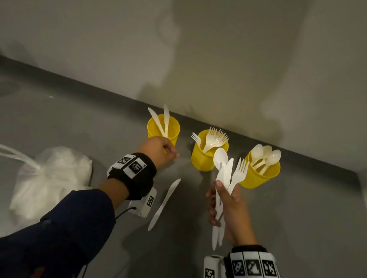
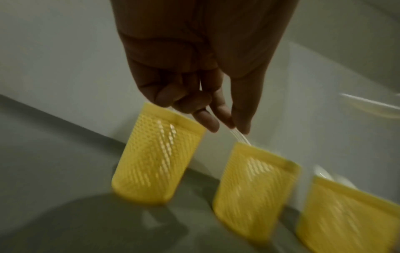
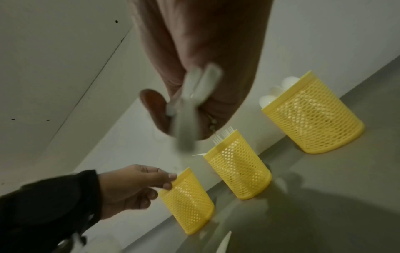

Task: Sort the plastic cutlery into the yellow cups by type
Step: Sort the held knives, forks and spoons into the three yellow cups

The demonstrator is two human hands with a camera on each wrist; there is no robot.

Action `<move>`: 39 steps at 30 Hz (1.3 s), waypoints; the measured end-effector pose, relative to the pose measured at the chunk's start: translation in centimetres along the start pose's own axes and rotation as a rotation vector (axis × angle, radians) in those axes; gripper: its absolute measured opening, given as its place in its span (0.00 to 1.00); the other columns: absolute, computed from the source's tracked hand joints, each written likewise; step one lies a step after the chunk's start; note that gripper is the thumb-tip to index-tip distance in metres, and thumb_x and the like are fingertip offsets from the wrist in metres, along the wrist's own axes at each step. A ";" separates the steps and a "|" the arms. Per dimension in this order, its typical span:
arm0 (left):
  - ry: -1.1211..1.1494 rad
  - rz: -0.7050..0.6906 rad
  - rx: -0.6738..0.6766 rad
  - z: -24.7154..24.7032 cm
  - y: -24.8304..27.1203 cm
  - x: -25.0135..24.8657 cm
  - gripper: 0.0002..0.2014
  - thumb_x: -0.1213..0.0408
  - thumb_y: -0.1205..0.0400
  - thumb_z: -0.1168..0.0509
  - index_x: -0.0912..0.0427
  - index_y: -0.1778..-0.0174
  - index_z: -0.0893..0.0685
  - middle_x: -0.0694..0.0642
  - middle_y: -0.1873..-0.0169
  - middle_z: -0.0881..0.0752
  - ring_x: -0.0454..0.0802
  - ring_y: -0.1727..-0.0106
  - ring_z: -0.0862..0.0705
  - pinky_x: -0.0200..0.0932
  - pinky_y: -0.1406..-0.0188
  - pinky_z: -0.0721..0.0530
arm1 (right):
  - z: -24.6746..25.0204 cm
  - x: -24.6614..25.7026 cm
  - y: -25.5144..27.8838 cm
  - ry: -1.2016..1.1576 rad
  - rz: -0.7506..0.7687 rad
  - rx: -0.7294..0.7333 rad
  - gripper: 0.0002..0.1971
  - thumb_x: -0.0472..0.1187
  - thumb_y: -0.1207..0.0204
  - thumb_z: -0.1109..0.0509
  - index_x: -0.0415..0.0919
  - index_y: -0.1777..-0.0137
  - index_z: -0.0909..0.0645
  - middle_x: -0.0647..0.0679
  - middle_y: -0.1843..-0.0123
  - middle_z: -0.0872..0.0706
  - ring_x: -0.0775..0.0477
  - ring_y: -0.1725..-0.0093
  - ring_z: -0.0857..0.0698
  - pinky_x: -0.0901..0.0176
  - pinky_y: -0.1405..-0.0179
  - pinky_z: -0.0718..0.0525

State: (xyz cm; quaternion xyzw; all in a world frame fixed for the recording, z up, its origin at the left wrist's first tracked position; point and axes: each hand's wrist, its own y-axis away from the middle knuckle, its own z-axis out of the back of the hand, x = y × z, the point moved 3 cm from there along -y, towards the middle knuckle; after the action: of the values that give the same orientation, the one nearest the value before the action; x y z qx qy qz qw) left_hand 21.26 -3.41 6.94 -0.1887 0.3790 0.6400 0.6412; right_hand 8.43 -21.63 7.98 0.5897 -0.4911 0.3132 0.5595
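Three yellow mesh cups stand along the wall. The left cup (image 1: 162,133) (image 3: 188,202) holds two knives, the middle cup (image 1: 207,159) (image 3: 238,169) several forks, and the right cup (image 1: 262,177) (image 3: 311,118) several spoons. My left hand (image 1: 164,151) (image 2: 216,119) (image 3: 147,181) hovers at the near rim of the left cup, fingers loosely curled, with nothing seen in it. My right hand (image 1: 221,199) (image 3: 188,106) grips a bundle in front of the middle and right cups: a spoon (image 1: 220,158), a knife (image 1: 228,171) and a fork (image 1: 240,171). One loose knife (image 1: 164,204) lies on the grey counter between my hands.
A white plastic bag (image 1: 53,176) with a loop handle lies on the counter at the left, beside my left forearm. The wall (image 1: 215,48) rises right behind the cups and turns a corner at the far right.
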 end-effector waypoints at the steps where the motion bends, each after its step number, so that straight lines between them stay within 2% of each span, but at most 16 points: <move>1: -0.059 0.006 0.084 -1.2 0.7 0.6 0.03 0.60 0.27 0.30 0.54 0.62 0.16 0.55 0.57 0.14 0.53 0.51 0.16 0.43 0.52 0.21 | 0.3 -0.2 0.1 0.010 -0.006 -0.010 0.05 0.42 0.17 0.41 0.42 0.51 0.26 0.46 0.67 0.20 0.53 0.82 0.29 0.68 0.86 0.34; 3: -0.251 0.009 0.237 -3.4 2.0 1.9 0.06 0.59 0.27 0.29 0.55 0.58 0.15 0.57 0.52 0.13 0.55 0.46 0.16 0.45 0.46 0.20 | 0.9 -0.8 0.3 0.015 -0.030 -0.035 0.05 0.42 0.18 0.41 0.44 0.52 0.25 0.45 0.68 0.21 0.53 0.84 0.30 0.66 0.86 0.32; 7: -0.520 0.022 0.398 -5.9 3.7 3.4 0.19 0.51 0.26 0.31 0.61 0.46 0.19 0.59 0.45 0.16 0.58 0.42 0.18 0.48 0.44 0.22 | 1.7 -1.5 0.8 0.056 -0.062 -0.076 0.07 0.42 0.17 0.41 0.44 0.51 0.22 0.42 0.68 0.23 0.53 0.84 0.29 0.63 0.84 0.27; 12: -0.597 0.076 0.442 -6.6 4.0 4.0 0.15 0.59 0.25 0.32 0.64 0.48 0.15 0.62 0.46 0.13 0.59 0.44 0.15 0.49 0.44 0.18 | 2.0 -1.5 0.9 0.049 -0.070 -0.101 0.10 0.43 0.18 0.40 0.42 0.53 0.19 0.44 0.68 0.24 0.52 0.83 0.29 0.64 0.86 0.29; 14: -0.547 0.065 0.386 -5.7 3.9 3.4 0.12 0.60 0.26 0.32 0.62 0.50 0.13 0.60 0.48 0.12 0.57 0.46 0.15 0.47 0.46 0.17 | 1.8 -1.2 0.7 0.045 -0.059 -0.105 0.10 0.43 0.18 0.39 0.40 0.52 0.17 0.45 0.69 0.25 0.52 0.83 0.28 0.65 0.86 0.30; 16: -0.386 0.022 0.247 -3.9 3.2 2.0 0.08 0.62 0.27 0.30 0.60 0.55 0.13 0.56 0.55 0.12 0.54 0.51 0.16 0.42 0.53 0.20 | 1.7 -0.7 0.6 0.057 -0.037 -0.112 0.10 0.43 0.19 0.38 0.39 0.52 0.17 0.46 0.70 0.25 0.52 0.83 0.28 0.65 0.85 0.30; 18: -0.044 -0.012 0.070 -0.8 2.4 0.2 0.04 0.67 0.28 0.29 0.55 0.66 0.17 0.51 0.68 0.16 0.51 0.62 0.18 0.39 0.60 0.22 | 1.7 -0.4 0.6 0.065 -0.026 -0.127 0.10 0.43 0.19 0.37 0.38 0.50 0.16 0.46 0.72 0.26 0.51 0.82 0.28 0.64 0.85 0.29; 21: 0.469 -0.051 -0.214 3.9 0.4 -1.6 0.12 0.74 0.29 0.29 0.51 0.70 0.20 0.52 0.71 0.17 0.47 0.69 0.17 0.50 0.52 0.15 | 1.5 -0.1 0.5 0.070 -0.021 -0.133 0.12 0.43 0.19 0.37 0.37 0.47 0.16 0.46 0.75 0.25 0.51 0.81 0.27 0.63 0.85 0.28; 25: 0.465 -0.053 -0.345 6.8 -2.5 -2.8 0.04 0.69 0.26 0.30 0.58 0.64 0.18 0.59 0.68 0.16 0.55 0.68 0.16 0.53 0.50 0.13 | 1.2 -0.1 0.3 0.080 -0.024 -0.101 0.13 0.44 0.18 0.39 0.38 0.46 0.17 0.46 0.74 0.22 0.51 0.82 0.27 0.63 0.85 0.28; 27: 0.363 -0.013 -0.319 6.3 -3.8 -2.1 0.05 0.67 0.25 0.30 0.62 0.55 0.15 0.62 0.61 0.13 0.57 0.66 0.16 0.55 0.47 0.13 | 1.0 -0.1 0.3 0.081 -0.025 -0.085 0.13 0.44 0.18 0.40 0.38 0.46 0.18 0.45 0.74 0.20 0.51 0.82 0.26 0.63 0.84 0.28; 29: 0.201 0.032 -0.256 5.5 -4.6 -0.9 0.14 0.64 0.26 0.29 0.64 0.45 0.15 0.65 0.48 0.13 0.61 0.51 0.14 0.53 0.40 0.17 | 1.0 0.0 0.3 0.088 -0.021 -0.079 0.13 0.44 0.17 0.41 0.39 0.47 0.18 0.45 0.73 0.18 0.51 0.82 0.26 0.63 0.85 0.28; 32: 0.045 0.029 -0.264 4.7 -4.2 -0.1 0.24 0.60 0.27 0.27 0.62 0.35 0.20 0.65 0.33 0.24 0.62 0.36 0.21 0.49 0.32 0.25 | 1.2 0.4 0.5 0.088 0.000 -0.091 0.11 0.45 0.17 0.42 0.43 0.49 0.20 0.44 0.71 0.15 0.52 0.80 0.25 0.63 0.85 0.27; 34: 0.113 0.014 -0.289 3.5 -2.3 -0.9 0.22 0.59 0.28 0.27 0.59 0.38 0.19 0.62 0.35 0.26 0.59 0.38 0.22 0.42 0.36 0.23 | 1.3 0.6 0.5 0.077 -0.001 -0.108 0.10 0.45 0.17 0.43 0.45 0.50 0.20 0.43 0.69 0.15 0.52 0.80 0.25 0.63 0.85 0.27; 35: 0.176 0.001 -0.242 2.4 -1.1 -1.6 0.17 0.58 0.28 0.27 0.57 0.43 0.17 0.58 0.41 0.23 0.56 0.43 0.20 0.35 0.44 0.21 | 1.4 0.6 0.5 0.070 -0.004 -0.117 0.10 0.45 0.17 0.43 0.45 0.50 0.21 0.43 0.69 0.14 0.53 0.80 0.25 0.63 0.85 0.27; 37: 0.280 -0.052 -0.033 -0.8 1.5 -3.5 0.09 0.58 0.27 0.28 0.55 0.54 0.14 0.53 0.56 0.16 0.52 0.53 0.17 0.32 0.57 0.21 | 1.5 0.7 0.5 0.049 0.004 -0.130 0.10 0.45 0.16 0.44 0.45 0.50 0.22 0.46 0.71 0.13 0.53 0.81 0.25 0.62 0.85 0.27; 39: 0.300 -0.102 0.196 -4.1 3.6 -5.5 0.08 0.59 0.26 0.29 0.58 0.55 0.12 0.53 0.61 0.14 0.45 0.58 0.17 0.33 0.57 0.22 | 1.8 0.8 0.5 0.035 0.020 -0.144 0.10 0.45 0.16 0.44 0.43 0.47 0.23 0.48 0.74 0.13 0.52 0.81 0.25 0.62 0.85 0.27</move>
State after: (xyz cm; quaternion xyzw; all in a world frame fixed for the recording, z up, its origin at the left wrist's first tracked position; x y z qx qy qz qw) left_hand 17.37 -9.76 9.20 -0.2378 0.5208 0.5313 0.6245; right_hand 7.85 -23.46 8.56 0.5374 -0.5082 0.2929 0.6059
